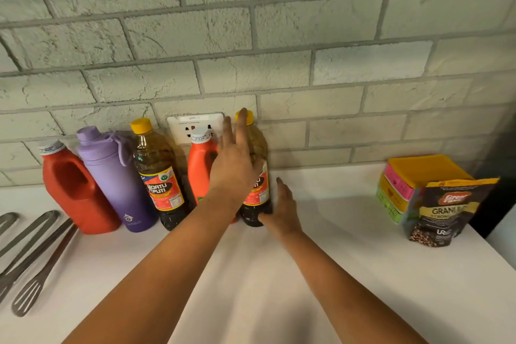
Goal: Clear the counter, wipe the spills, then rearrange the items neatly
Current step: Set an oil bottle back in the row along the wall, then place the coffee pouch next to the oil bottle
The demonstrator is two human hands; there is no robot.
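Along the wall, glossy plastic is crowding the white bench [279, 288]: a red jug [75, 190], a matte purple flask [117, 176], a vinegar bottle [160, 176]. The left hand [234, 165], fingers spread straight, is pressing the right vinegar bottle [258, 204]; the right hand [282, 209], open, is steadying its base. A nudge is risking toppling the tall, narrow neighbours.

My left hand [234, 165] covers most of the right-hand vinegar bottle [255, 204] and part of the orange jug [199, 167] behind it, the socket [195, 126] sits half hidden beyond my fingers, and the utensils [33, 254] far to my left run off the edge.
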